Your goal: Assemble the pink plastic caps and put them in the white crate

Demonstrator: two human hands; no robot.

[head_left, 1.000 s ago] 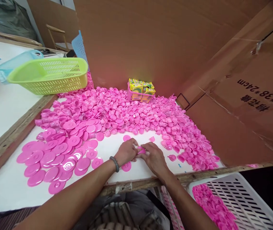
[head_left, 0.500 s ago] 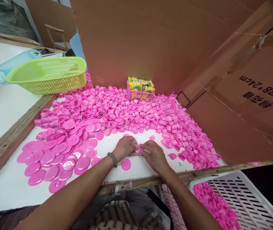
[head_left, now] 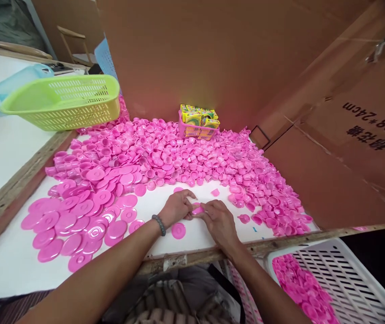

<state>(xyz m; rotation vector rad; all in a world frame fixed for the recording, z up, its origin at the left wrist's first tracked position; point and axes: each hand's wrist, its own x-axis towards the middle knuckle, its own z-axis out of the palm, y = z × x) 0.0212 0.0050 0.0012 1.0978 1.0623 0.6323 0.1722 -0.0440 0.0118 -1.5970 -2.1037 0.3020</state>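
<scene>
pink discs looked like glossy smooth plastic, table edge was rough worn wood, matte cardboard behind

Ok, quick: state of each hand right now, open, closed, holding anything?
left hand: closed, fingertips pinching the small pink piece.
right hand: closed, pinching the same small pink piece from the other side.

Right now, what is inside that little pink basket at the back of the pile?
The small pink basket holds yellow and green printed boxes, packed together above its rim. Their lower parts and the basket's floor are hidden by its wall and the heaped pink pieces.
</scene>
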